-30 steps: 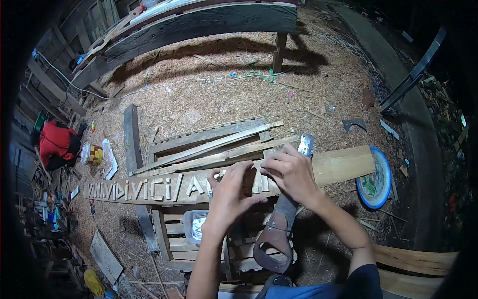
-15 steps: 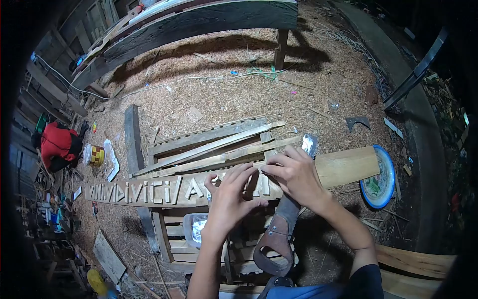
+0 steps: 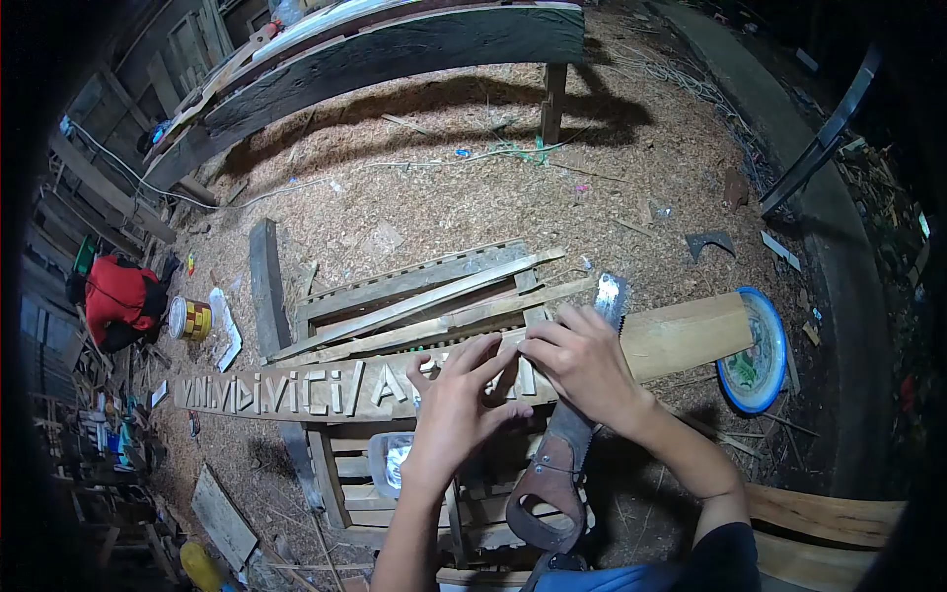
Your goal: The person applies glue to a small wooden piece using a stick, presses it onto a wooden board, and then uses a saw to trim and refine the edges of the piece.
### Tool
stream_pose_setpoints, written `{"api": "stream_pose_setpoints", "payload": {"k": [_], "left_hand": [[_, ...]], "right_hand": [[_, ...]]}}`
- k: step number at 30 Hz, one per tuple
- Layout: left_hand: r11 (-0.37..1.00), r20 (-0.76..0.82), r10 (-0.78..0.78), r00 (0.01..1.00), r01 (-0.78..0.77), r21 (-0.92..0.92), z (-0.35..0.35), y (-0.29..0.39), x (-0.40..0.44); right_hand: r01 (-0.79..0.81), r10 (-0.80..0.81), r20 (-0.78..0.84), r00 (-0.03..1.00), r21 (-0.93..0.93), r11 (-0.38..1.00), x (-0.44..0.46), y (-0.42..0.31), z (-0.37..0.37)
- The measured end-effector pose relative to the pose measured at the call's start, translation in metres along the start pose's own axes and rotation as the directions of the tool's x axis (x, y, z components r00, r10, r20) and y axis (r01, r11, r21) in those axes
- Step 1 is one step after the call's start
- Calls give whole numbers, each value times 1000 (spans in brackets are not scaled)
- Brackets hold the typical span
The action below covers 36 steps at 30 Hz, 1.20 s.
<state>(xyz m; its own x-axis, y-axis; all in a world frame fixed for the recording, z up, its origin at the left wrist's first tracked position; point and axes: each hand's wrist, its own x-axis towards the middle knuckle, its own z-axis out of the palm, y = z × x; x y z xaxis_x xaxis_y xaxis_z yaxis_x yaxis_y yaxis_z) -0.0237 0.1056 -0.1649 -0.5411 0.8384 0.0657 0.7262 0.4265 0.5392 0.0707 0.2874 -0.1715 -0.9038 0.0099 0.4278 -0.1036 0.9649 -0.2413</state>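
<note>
My left hand (image 3: 459,405) arches over a long wooden board (image 3: 681,340), fingers bent and thumb held apart. Its fingertips meet those of my right hand (image 3: 584,363), which is closed in a pinch; whatever small piece lies there is hidden. Raised pale wooden letters (image 3: 316,392) run along the board, reading roughly "VINI.VIDI.VICI/" and then more letters partly covered by my left hand. Under my right hand, a handsaw (image 3: 552,469) lies across the board, its handle toward me and its blade tip beyond the far edge.
Slatted wooden frames and loose strips (image 3: 444,321) lie under and behind the board. A clear plastic container (image 3: 385,462) sits near my left wrist. At right is a blue-rimmed basin (image 3: 779,355). A person in red (image 3: 120,296) crouches at left near a yellow-patterned bucket (image 3: 189,319). A bench (image 3: 395,49) stands behind.
The view has shifted slightly, so the surroundings sit a little lower and to the right. My hands keep nearly the same pose, fingertips still together over the letters.
</note>
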Motion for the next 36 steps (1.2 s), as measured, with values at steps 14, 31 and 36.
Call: {"api": "stream_pose_setpoints", "payload": {"k": [14, 31, 36], "left_hand": [[1000, -6, -18, 1000, 18, -10, -1, 1, -1], [1000, -8, 10, 1000, -10, 12, 1, -1, -2], [1000, -11, 4, 1000, -4, -5, 0, 1, -2]], "right_hand": [[-1, 1, 17, 1000, 6, 1000, -2, 2, -1], [13, -12, 18, 1000, -31, 999, -2, 2, 1], [-6, 6, 4, 1000, -20, 1000, -2, -1, -1]]}}
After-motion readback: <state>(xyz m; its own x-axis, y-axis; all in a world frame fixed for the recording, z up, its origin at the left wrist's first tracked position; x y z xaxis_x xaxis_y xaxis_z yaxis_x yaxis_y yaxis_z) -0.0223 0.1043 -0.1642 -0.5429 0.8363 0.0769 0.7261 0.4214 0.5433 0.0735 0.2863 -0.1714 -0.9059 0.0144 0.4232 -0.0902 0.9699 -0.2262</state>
